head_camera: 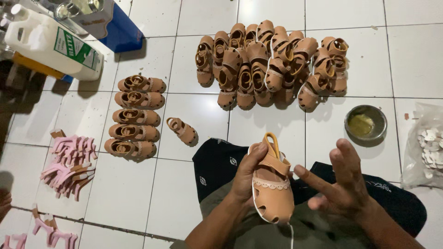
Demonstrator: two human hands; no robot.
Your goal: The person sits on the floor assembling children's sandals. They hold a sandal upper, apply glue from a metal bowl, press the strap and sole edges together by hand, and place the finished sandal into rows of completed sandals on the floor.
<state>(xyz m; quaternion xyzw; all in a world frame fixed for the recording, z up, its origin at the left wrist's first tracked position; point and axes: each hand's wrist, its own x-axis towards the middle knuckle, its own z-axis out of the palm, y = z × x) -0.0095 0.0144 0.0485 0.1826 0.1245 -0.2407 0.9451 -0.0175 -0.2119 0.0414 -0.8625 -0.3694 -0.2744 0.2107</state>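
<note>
Left hand (247, 177) gripping a tan child's sandal (273, 191) over the lap, right hand (344, 182) spread wide just beside it, forefinger touching its strap, metal glue bowl (365, 122) on the tiled floor (198, 110) beyond, sandal heap (270, 62) further back

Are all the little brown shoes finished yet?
Not all. Five shoes lie in a neat row, one beside them. The left hand holds a shoe, the right hand open beside it. A big heap waits, and pink straps lie unused.
</note>
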